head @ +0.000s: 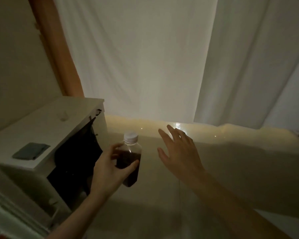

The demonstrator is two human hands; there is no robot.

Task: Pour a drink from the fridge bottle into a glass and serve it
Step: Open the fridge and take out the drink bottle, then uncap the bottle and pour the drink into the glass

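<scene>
Your left hand [109, 168] is gripping the bottle [129, 159] around its middle, thumb and fingers wrapped on the dark liquid part. You are holding it nearly upright, white cap [131, 136] pointing up and slightly away, beside the white cabinet [41, 125]. Your right hand [179, 152] is hovering spread, touching nothing.

Left hand [109, 167] grips a capped bottle [130, 158] of dark drink; right hand [179, 152] hovers spread beside it

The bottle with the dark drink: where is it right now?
In the head view, the bottle sits low and left of centre, gripped by the left hand, beside the white cabinet, with the open right hand to its right.
</scene>
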